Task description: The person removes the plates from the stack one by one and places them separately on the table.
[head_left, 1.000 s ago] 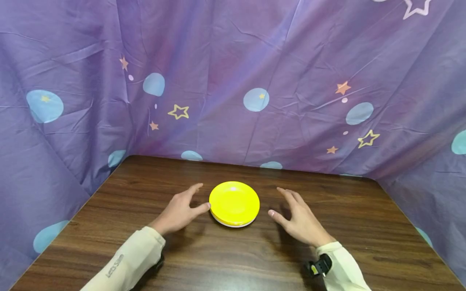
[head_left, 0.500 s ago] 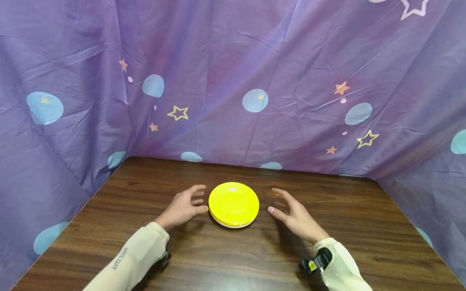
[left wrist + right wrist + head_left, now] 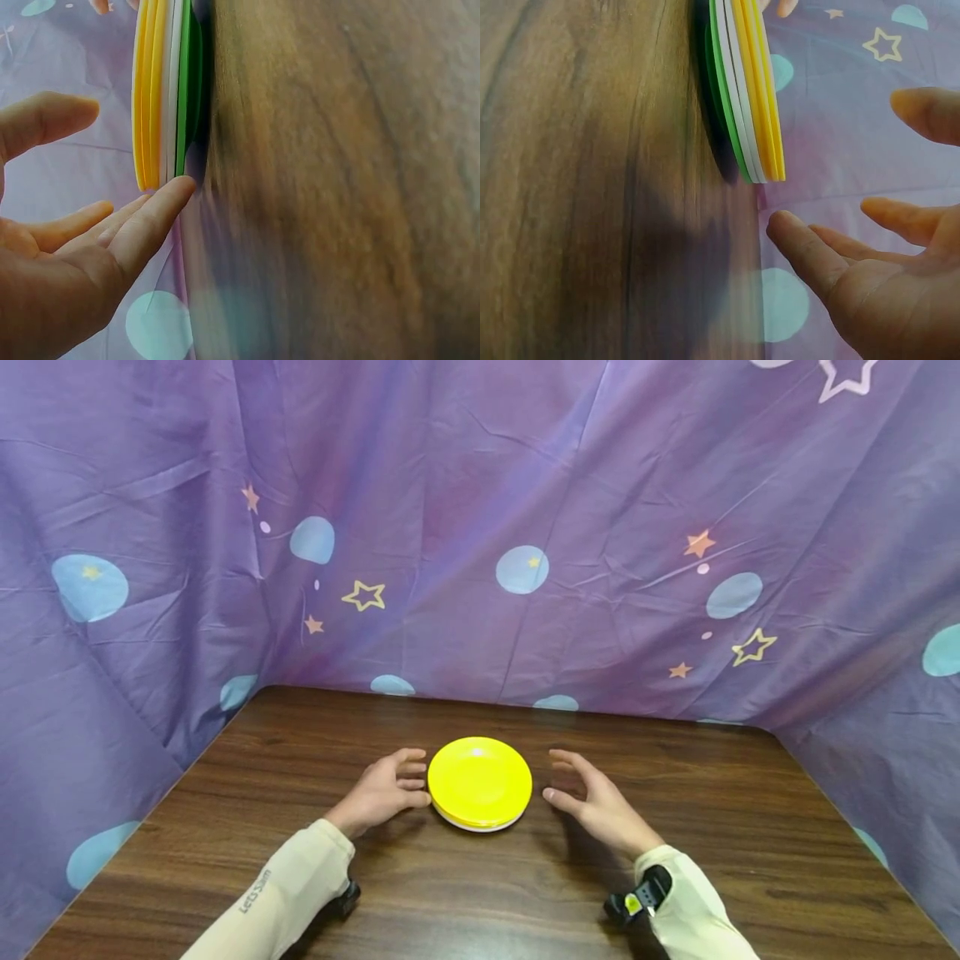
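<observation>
A stack of round plates, with a yellow plate [image 3: 480, 781] on top, lies in the middle of the table. Seen edge-on in the left wrist view, it has several yellow plates over white plates [image 3: 172, 90], with green plates [image 3: 193, 82] at the bottom. To its left is my left hand [image 3: 384, 789], fingers spread and loosely bent. One of its fingertips is right by the green rim; I cannot tell whether it touches. Right of the stack, my right hand [image 3: 603, 806] is held with fingers apart, a small gap from the rim, holding nothing.
The stack stands on a dark wood table [image 3: 465, 893] with rounded far corners. Purple cloth [image 3: 450, 635] printed with stars and dots hangs behind the table and along both sides. Each wrist wears a black camera strap [image 3: 648, 889].
My right hand has moved left toward the stack. My left hand has shifted slightly, its fingers close by the rim. The stack keeps its place on the table.
</observation>
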Action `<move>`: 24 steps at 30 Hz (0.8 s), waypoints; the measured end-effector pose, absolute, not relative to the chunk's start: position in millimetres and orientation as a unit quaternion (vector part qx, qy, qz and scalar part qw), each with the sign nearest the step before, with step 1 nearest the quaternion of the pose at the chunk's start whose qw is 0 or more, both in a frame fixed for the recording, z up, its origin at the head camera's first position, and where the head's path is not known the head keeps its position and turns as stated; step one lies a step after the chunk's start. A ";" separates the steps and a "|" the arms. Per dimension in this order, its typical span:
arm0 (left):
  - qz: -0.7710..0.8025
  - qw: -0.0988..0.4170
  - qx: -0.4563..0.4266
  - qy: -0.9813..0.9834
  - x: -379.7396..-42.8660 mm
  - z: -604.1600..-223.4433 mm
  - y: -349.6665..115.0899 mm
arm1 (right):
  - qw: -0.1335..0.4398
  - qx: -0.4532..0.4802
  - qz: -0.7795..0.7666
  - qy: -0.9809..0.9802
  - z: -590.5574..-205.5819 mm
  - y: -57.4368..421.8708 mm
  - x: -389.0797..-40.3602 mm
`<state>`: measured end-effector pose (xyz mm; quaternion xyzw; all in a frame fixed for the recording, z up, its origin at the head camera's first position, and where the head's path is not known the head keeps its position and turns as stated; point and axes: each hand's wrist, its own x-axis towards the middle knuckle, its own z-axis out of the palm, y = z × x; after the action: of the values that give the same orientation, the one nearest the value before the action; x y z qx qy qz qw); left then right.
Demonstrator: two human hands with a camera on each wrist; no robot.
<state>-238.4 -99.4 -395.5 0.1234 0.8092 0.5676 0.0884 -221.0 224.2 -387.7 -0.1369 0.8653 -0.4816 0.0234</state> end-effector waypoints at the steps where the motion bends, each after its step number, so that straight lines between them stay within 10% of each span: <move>1: 0.569 0.088 0.124 0.808 -238.5 -396.1 -99.0 | 0.023 -0.137 -0.483 0.864 -388.0 223.4 -221.4; 24: 0.566 0.080 0.086 0.816 -248.1 -403.8 -89.6 | 0.026 -0.123 -0.527 0.840 -402.0 199.4 -230.7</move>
<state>-248.1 -89.6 -403.8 0.0860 0.8161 0.5658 0.0802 -230.7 199.4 -402.0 -0.1235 0.8402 -0.5274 0.0262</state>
